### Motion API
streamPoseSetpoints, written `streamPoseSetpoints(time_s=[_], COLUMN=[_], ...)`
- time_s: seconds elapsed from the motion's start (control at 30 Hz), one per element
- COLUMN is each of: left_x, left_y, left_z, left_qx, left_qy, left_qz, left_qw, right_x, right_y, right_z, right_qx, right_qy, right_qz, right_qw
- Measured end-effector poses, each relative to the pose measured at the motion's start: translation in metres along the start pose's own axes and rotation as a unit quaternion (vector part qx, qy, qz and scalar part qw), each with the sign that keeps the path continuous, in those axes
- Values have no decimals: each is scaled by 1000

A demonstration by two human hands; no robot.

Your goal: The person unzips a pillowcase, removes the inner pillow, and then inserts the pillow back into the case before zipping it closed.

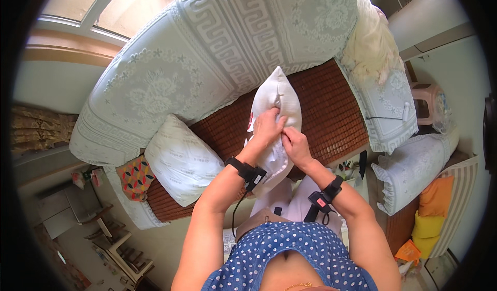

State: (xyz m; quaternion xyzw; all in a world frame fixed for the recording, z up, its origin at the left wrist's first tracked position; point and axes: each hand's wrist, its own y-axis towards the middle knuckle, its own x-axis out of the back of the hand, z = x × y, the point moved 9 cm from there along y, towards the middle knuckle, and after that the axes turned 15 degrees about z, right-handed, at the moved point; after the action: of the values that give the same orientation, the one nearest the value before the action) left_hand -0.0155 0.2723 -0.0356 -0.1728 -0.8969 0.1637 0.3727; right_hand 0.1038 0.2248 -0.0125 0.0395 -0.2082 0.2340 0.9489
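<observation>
A white cushion (290,100) stands on edge before me on the sofa's brown mat, its opened seam facing up. My left hand (268,126) lies over the opening, fingers partly inside the cover and hidden. Close beside it, my right hand (296,143) pinches the edge of the opening. Whitish inner fabric shows below my hands, and a red pattern shows at the cushion's left side. Both wrists wear black straps with small devices.
A larger white pillow (180,161) and a patterned orange cloth (136,177) lie on the left. A long-haired white animal or furry thing (372,42) rests on the right armrest, near a small white device (405,111). Orange and yellow cushions (435,196) sit at far right.
</observation>
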Motion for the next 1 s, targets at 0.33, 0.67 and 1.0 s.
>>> streamPoseSetpoints(time_s=[0.33, 0.67, 1.0], left_x=[-7, -6, 56], left_y=[-17, -17, 49], left_z=[-18, -30, -4], left_qx=[-131, -165, -74], left_qy=[13, 21, -100], left_qz=[-99, -74, -152], left_qw=[986, 983, 980], right_x=[60, 48, 52], right_y=[82, 93, 88], right_z=[0, -15, -5], right_qx=[10, -47, -9], right_qy=[-80, -133, -29], right_qz=[-46, 23, 7], right_qw=[996, 990, 1000])
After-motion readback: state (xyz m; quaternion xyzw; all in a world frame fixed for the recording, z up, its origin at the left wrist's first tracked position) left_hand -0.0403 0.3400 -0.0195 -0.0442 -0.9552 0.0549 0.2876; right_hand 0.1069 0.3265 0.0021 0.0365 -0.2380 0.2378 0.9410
